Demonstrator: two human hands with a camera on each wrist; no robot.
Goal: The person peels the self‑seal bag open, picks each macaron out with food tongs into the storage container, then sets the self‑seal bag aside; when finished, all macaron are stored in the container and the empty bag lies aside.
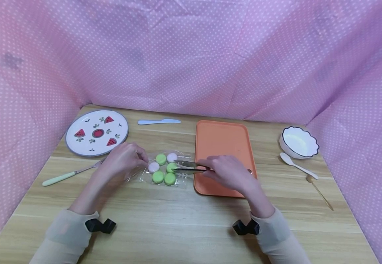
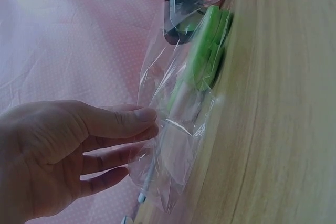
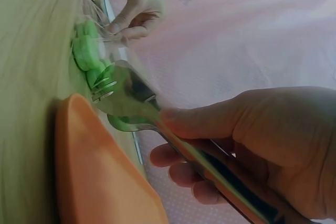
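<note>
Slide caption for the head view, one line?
Left hand pinches a clear bag of macarons; right hand holds tongs.

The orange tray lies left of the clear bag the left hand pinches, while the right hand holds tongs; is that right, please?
Not quite: the head view shows the orange tray right of the clear bag the left hand pinches; the right hand does hold tongs.

This seemed a makeshift staged booth: pink dotted cloth (image 1: 191, 58) draped the frame's top and sides, enclosing a wood-grain table (image 1: 167, 216) below.
</note>
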